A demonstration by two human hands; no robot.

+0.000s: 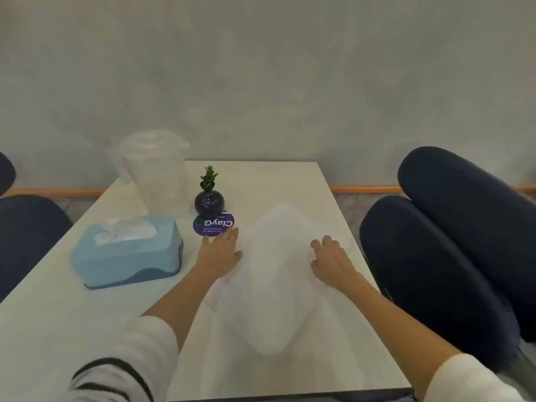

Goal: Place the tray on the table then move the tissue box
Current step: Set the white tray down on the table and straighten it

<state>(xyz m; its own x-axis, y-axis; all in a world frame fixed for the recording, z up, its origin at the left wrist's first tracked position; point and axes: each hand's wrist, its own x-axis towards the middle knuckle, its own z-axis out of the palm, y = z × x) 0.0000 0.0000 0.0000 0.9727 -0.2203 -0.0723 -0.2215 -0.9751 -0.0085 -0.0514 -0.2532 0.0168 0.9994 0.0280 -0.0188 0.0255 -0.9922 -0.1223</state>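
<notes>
A white tray (272, 274), blurred, lies on the white table (87, 320) right of centre, its long side running away from me. My left hand (220, 253) holds its left edge, thumb on top and fingers stretched forward. My right hand (330, 256) grips the right edge with curled fingers. The light blue tissue box (127, 250), with a white tissue sticking out of its top, stands on the table to the left of my left hand, apart from the tray.
Behind the tissue box stands a clear plastic pitcher (153, 172). A small dark vase with a green plant (208, 198) stands beside it, above a round purple sticker (213, 224). Dark blue chairs flank the table on the right (452, 242) and left (26, 233).
</notes>
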